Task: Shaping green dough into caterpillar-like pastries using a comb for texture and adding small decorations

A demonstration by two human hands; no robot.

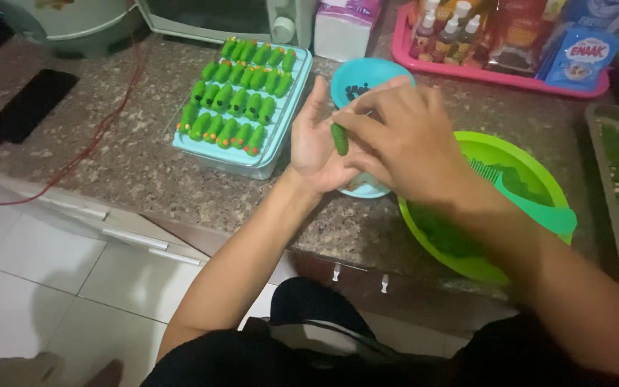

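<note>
Head view.

Green dough piece (pixel 339 139): small, oblong, ridged along its length, deep green; upright, resting against the left palm, above the near edge of the speckled stone surface (pixel 137 165).

Left hand (pixel 317 143): palm up and open, fingers spread and pointing away from the body, cradling the dough piece; grip loose, not closed round it.

Right hand (pixel 402 140): back of hand toward the camera, reaching across from the right, thumb and fingertips pinched on the top of the dough piece; grip closed on it.

Light blue tray (pixel 281 147): left of the hands, on the surface, bearing rows of finished green pieces (pixel 234 100) with red and orange tips.

Small blue bowl (pixel 360 75): just beyond the hands, holding dark bits.

Lime green basin (pixel 531 168): right of the hands, under the right forearm, with a green comb-like tool (pixel 531 201) lying in it.

Pink tray (pixel 496 72): far right, with bottles and packets.

Black phone (pixel 30 104): far left, red cable attached.
</note>
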